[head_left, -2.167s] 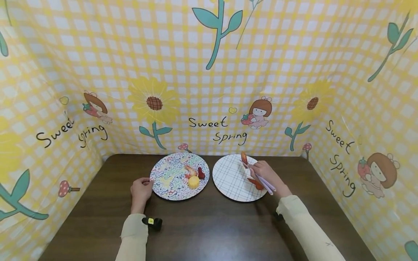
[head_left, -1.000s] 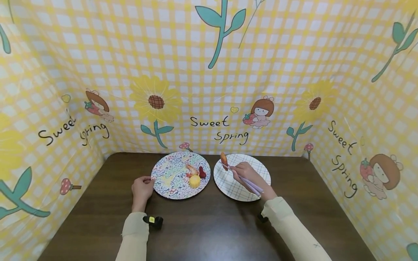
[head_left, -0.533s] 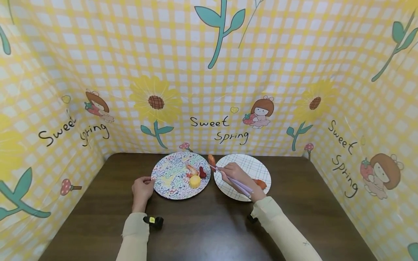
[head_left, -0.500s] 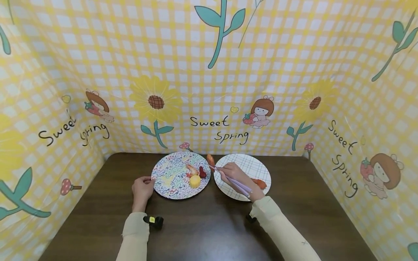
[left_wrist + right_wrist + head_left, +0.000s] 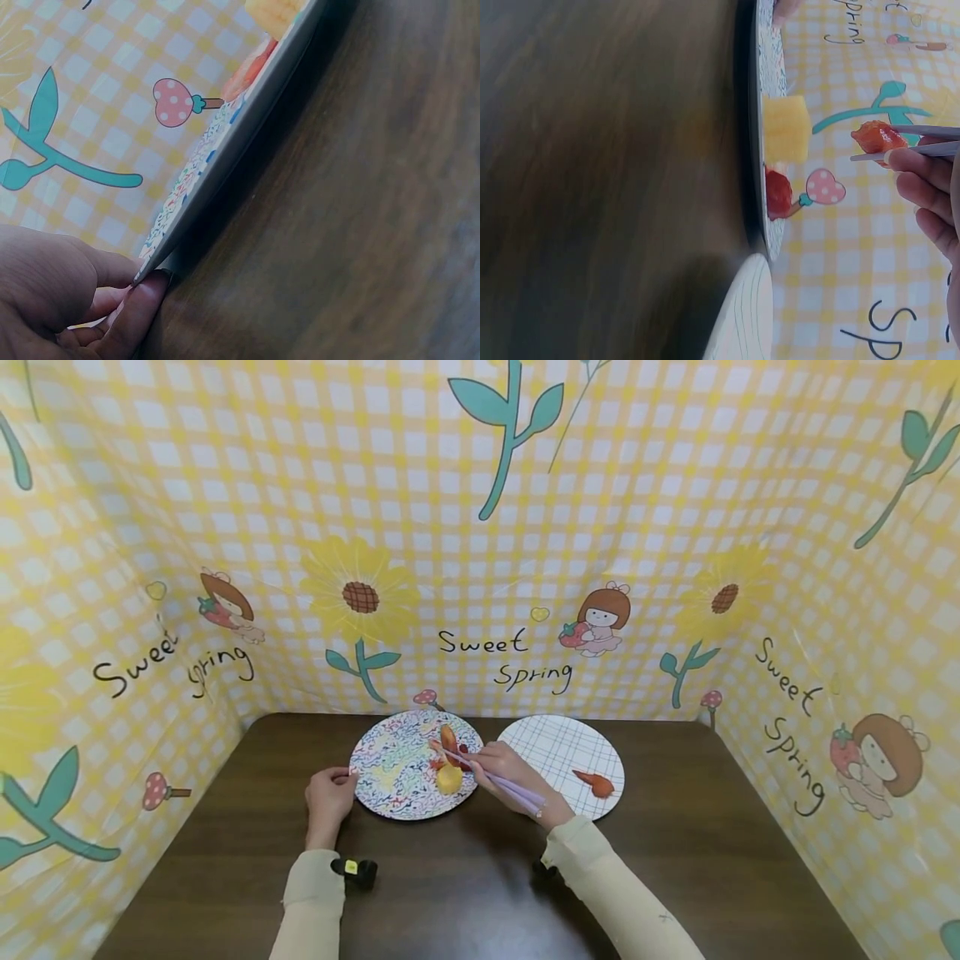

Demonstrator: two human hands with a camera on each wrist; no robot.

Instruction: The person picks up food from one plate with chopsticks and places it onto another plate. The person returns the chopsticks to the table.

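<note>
My left hand (image 5: 330,797) pinches the left rim of a round plate (image 5: 382,772) with multicoloured squiggles; in the left wrist view the thumb (image 5: 139,311) lies under the rim. Purple chopsticks (image 5: 517,792) are in my right hand (image 5: 504,766), and their tips grip a glossy orange-brown food piece (image 5: 447,737). That piece hangs above the squiggle plate, apart from it in the right wrist view. On this plate's right side sit a yellow block (image 5: 449,780), a dark red piece (image 5: 778,193) and a shrimp, mostly hidden in the head view.
Just right stands a white plate (image 5: 536,745) with a grid pattern, bearing another orange-red piece (image 5: 602,786) with a thin pointed end. Both plates rest on a dark wooden table (image 5: 420,877). A yellow checked cloth (image 5: 480,560) encloses the back and sides.
My right hand has carried the orange-brown piece in the chopsticks leftward, from the grid plate to above the squiggle plate. The left hand stays on its rim.
</note>
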